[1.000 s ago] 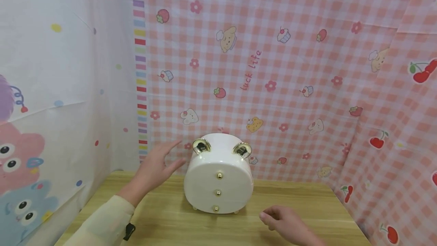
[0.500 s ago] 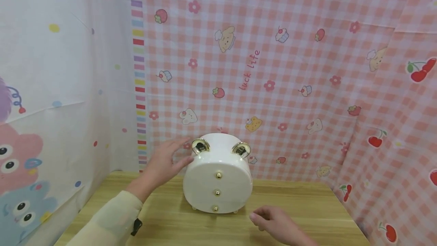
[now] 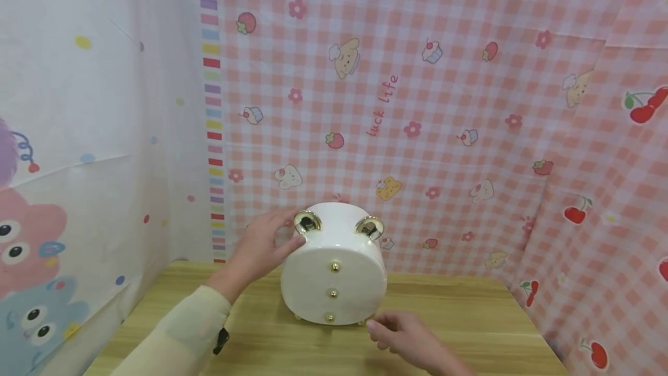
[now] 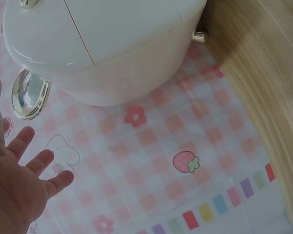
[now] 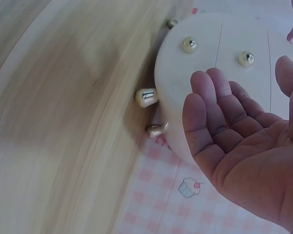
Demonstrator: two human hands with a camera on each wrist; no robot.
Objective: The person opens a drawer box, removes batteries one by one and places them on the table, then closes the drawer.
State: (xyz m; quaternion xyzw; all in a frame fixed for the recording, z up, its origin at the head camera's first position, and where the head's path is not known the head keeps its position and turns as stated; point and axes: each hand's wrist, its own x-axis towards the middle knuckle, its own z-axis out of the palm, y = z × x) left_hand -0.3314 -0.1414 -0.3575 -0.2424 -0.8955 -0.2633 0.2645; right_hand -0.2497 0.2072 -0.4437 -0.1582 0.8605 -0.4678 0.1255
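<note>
A white rounded drawer box [image 3: 360, 280] stands on the wooden table, with gold knobs [image 3: 336, 267] down its front. Gold ear-shaped pieces [image 3: 369, 228] stick out at its top corners, and small gold feet [image 5: 146, 97] support it. My left hand [image 3: 261, 245] is raised at its upper left, thumb and fingers apart, by the left gold ear [image 4: 30, 95]. Some fingertips are hidden behind that ear in the head view; the left wrist view shows nothing in this hand. Low at the box's right front, my right hand [image 3: 404, 338] has loosely bent fingers and holds nothing.
The wooden table [image 3: 449, 300] extends to both sides and in front of the box. A pink checked cloth [image 3: 417, 91] hangs close behind it. White printed cloth [image 3: 94, 202] walls the left side, and cherry-printed cloth [image 3: 600, 248] the right.
My left hand has moved right, up to the box's left ear. The right hand has shifted left toward the lower right of the box. The box stays in place.
</note>
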